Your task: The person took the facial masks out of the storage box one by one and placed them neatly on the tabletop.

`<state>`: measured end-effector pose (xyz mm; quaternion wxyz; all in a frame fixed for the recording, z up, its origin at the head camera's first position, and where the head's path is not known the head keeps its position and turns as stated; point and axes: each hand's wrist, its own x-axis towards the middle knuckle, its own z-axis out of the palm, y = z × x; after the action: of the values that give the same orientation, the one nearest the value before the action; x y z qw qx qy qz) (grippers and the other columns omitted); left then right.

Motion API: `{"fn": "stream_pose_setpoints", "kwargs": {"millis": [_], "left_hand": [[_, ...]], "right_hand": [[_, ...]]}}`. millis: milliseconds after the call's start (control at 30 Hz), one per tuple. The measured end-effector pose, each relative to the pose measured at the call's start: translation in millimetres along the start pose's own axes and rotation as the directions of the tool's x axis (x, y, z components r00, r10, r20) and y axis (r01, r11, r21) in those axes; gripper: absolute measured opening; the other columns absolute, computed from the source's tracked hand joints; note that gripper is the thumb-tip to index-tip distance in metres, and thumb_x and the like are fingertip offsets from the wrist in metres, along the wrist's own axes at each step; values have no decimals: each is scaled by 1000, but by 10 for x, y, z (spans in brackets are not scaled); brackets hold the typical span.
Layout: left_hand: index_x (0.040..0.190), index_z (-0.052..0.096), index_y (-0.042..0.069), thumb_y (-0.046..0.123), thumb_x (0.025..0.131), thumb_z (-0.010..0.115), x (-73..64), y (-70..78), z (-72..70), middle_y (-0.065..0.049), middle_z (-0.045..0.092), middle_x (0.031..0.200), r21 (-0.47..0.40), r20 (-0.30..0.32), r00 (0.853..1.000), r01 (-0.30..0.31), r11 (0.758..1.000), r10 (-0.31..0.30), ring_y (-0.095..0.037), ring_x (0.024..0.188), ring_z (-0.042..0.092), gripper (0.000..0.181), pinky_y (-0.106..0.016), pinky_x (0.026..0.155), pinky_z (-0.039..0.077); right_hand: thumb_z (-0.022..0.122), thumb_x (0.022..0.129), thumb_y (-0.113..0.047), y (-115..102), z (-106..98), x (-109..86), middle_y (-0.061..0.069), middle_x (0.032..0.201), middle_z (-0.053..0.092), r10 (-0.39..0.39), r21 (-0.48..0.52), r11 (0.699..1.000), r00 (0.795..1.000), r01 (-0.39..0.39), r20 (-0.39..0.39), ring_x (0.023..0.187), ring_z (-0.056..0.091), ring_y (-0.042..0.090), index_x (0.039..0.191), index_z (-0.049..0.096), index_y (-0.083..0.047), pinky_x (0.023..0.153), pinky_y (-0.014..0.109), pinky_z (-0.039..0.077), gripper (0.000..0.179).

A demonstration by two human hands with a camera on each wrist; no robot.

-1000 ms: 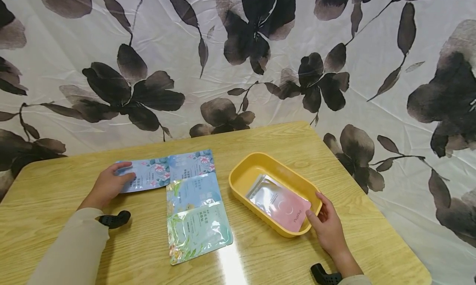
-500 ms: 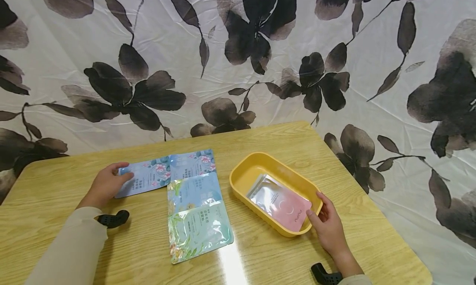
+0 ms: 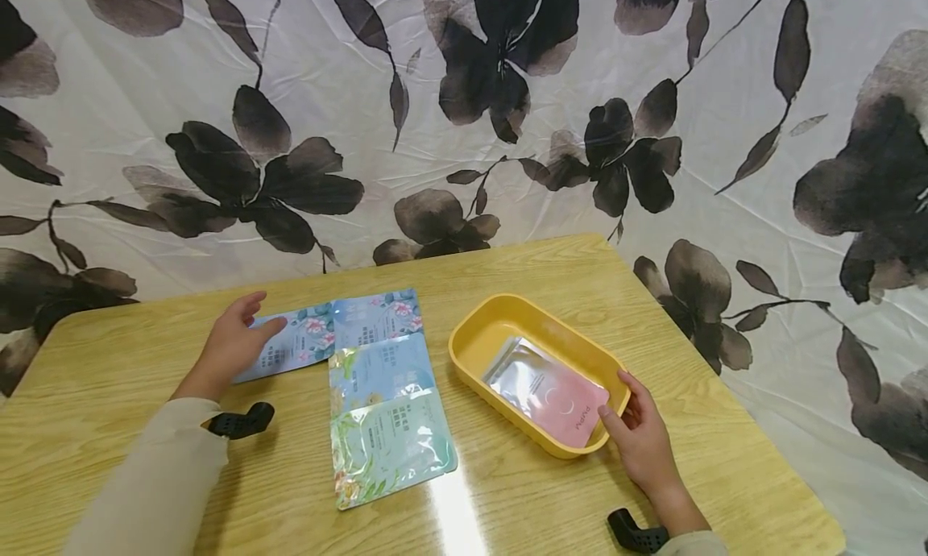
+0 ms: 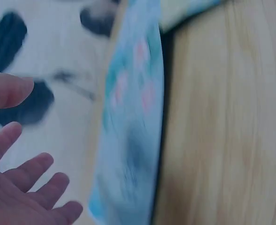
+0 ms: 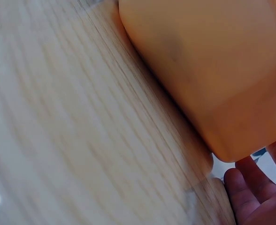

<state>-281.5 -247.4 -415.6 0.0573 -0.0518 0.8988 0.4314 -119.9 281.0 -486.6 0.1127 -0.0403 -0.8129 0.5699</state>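
My left hand (image 3: 232, 342) is raised over the left end of a blue floral sheet mask packet (image 3: 300, 342), its fingers spread. In the left wrist view those fingers (image 4: 32, 171) stand apart from the packet, with nothing between them. To the right, a second blue floral packet (image 3: 377, 318), a light blue one (image 3: 380, 375) and a green one (image 3: 391, 443) lie in an overlapping column. My right hand (image 3: 641, 439) grips the near right corner of a yellow plastic bin (image 3: 500, 318), thumb at the rim and fingers outside. A pink and silver packet (image 3: 561, 399) lies inside.
The wooden table (image 3: 507, 508) has a far edge close to a hanging floral cloth (image 3: 449, 153). Its right edge slants past the bin. A black strap piece (image 3: 242, 421) sits on the left wrist, another (image 3: 638, 532) on the right.
My left hand has let go of the left blue packet and lifted up and to the right. That packet shifted slightly and now lies tilted. My right hand keeps its grip on the bin.
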Motion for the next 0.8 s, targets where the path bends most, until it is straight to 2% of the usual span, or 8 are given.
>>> {"fn": "stream_pose_setpoints", "kwargs": {"millis": [133, 267, 367, 467, 600, 800], "left_hand": [[159, 19, 3, 33, 103, 56, -55, 292, 179, -30, 22, 158, -39, 56, 995, -86, 996, 88, -50, 141, 28, 73, -61, 108, 32], [158, 25, 5, 27, 102, 61, -120, 556, 429, -25, 34, 155, -127, 150, 972, -162, 979, 180, -43, 138, 38, 70, -55, 108, 36], [156, 30, 8, 26, 100, 65, -144, 727, 651, -21, 40, 152, -237, 229, 944, -181, 955, 236, -38, 135, 44, 69, -53, 108, 38], [155, 33, 8, 21, 99, 67, -152, 909, 864, -19, 43, 150, -355, 301, 907, -181, 917, 296, -36, 132, 48, 67, -50, 106, 41], [153, 36, 7, 14, 97, 68, -181, 1164, 1106, -17, 46, 147, -430, 362, 861, -186, 883, 358, -33, 130, 51, 65, -44, 102, 45], [150, 42, 9, 9, 96, 69, -231, 1436, 1411, -15, 48, 146, -427, 419, 825, -190, 884, 380, -30, 130, 52, 60, -39, 99, 48]], "right_hand": [[61, 99, -7, -10, -1, 4, 29, 150, 37, -4, -4, 1000, 1000, 4, -2, 130, 44, 39, 151, 32, 3, 92, 6, 38, 60], [62, 99, -7, -18, 4, -8, 31, 149, 39, -9, 10, 1000, 1000, 9, 2, 128, 46, 34, 151, 32, 4, 91, 7, 39, 61], [62, 99, -7, -16, 6, -15, 31, 148, 39, -6, 23, 1000, 1000, 6, 4, 125, 49, 21, 151, 32, 4, 91, 8, 40, 61], [62, 99, -8, -7, 9, -7, 29, 149, 39, 1, 24, 1000, 1000, -1, 2, 122, 49, 7, 151, 33, 2, 92, 8, 40, 60], [62, 99, -8, -4, 11, 3, 30, 149, 39, -4, 29, 1000, 1000, 4, 2, 119, 47, -1, 151, 32, 3, 92, 8, 40, 60], [62, 99, -5, -19, 12, 1, 33, 148, 39, -22, 44, 999, 1000, 22, 4, 116, 48, -5, 151, 31, 5, 91, 7, 40, 61]]}}
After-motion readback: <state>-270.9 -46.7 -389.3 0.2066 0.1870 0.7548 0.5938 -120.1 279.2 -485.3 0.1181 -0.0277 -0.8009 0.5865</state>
